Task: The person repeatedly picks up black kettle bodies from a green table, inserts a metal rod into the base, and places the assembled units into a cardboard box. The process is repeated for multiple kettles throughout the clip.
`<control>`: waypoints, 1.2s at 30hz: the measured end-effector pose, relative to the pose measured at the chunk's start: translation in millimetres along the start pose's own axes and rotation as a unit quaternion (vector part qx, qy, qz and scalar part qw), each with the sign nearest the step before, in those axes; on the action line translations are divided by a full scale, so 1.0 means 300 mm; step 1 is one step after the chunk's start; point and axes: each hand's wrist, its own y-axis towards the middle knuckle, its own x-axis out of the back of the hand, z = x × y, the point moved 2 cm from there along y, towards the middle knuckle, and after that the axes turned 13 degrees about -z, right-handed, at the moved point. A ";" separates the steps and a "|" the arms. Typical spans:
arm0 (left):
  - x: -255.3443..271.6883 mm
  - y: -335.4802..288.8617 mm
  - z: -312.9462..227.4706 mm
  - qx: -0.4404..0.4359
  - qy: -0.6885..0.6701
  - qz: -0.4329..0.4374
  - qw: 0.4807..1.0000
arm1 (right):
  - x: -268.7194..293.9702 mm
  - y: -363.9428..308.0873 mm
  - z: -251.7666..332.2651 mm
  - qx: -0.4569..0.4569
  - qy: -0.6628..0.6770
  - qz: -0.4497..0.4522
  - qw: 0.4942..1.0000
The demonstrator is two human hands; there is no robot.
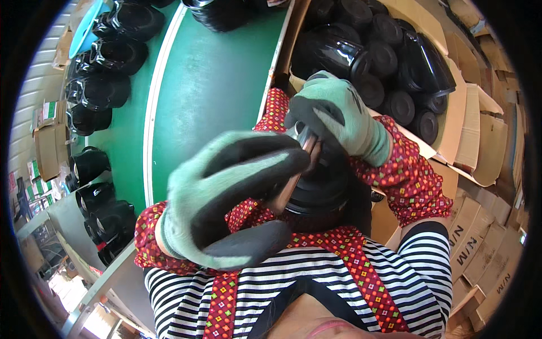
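My left hand, in a pale green glove with black coating, is partly smeared by motion. Its fingers close over a narrow, shiny brownish metal bar, while the thumb stands apart below. My right hand, gloved alike, is bent with its fingertips gathered at the bar's upper silvery end; its grip is partly hidden. Under the bar, close to my body, sits a round black part with ringed edges. My hands and the bar hide much of it.
Right of the green work surface, an open cardboard box holds several glossy black vessels. More black vessels line the left side near a turquoise basin. Flattened cartons lie at the right.
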 end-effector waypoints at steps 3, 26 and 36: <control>-0.021 0.072 0.048 -0.149 0.018 0.028 0.988 | -0.078 -0.130 -0.109 -0.060 0.113 0.022 0.992; -0.275 0.012 0.117 -0.184 -0.221 0.105 0.952 | -0.034 -0.176 0.139 -0.069 0.037 -0.047 0.996; -0.099 0.104 -0.034 -0.037 0.046 0.060 0.996 | 0.065 -0.052 0.108 -0.144 0.042 0.212 0.966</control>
